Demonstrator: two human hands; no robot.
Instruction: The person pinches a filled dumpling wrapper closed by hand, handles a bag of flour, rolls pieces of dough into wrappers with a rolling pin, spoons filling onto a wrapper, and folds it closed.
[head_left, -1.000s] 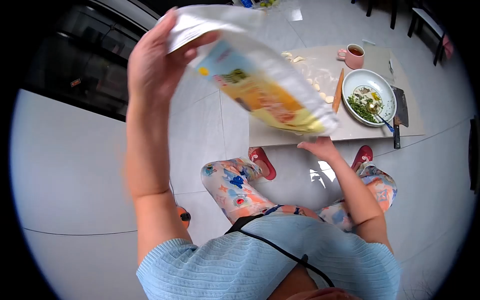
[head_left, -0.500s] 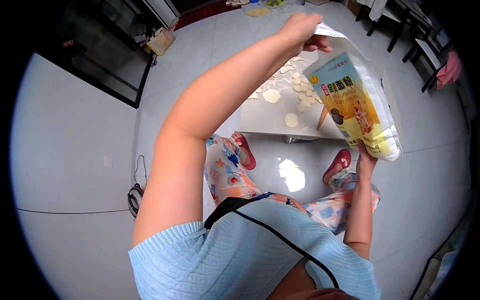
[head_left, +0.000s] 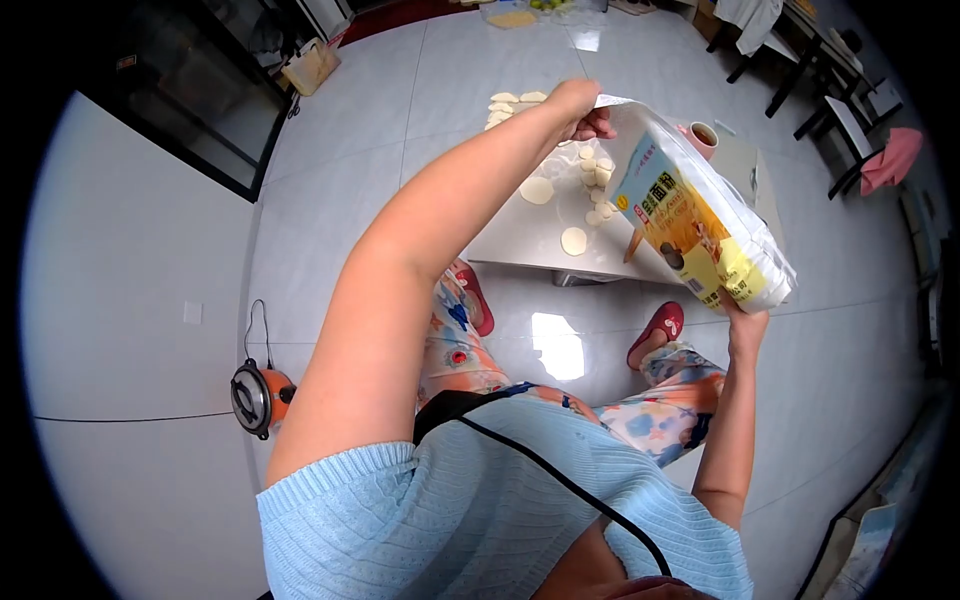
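Note:
My left hand [head_left: 582, 112] is closed on the open top edge of a flour bag [head_left: 690, 225], a white plastic sack with a yellow and blue printed front. Under the bag's bottom end, my right hand [head_left: 744, 318] grips and supports it. The bag slants above the right part of a low table [head_left: 510, 240]. Below it on the table lie round dough wrappers [head_left: 573, 241], small pale dough pieces [head_left: 597, 172] and folded dumplings [head_left: 503, 98]. A wooden stick [head_left: 633, 245] is partly covered by the bag. What is inside the bag is hidden.
Behind the bag stands a pink mug [head_left: 703, 137] with dark liquid. An orange pot with a dark lid [head_left: 255, 398] sits on the floor at left, its cord beside it. Chairs [head_left: 848, 130] are at the upper right, a glass door [head_left: 190, 90] at the upper left.
My left hand and the bag's top edge have come lower and to the left in view. The bag tilts more, and the pink mug shows behind it. The camera view has shifted.

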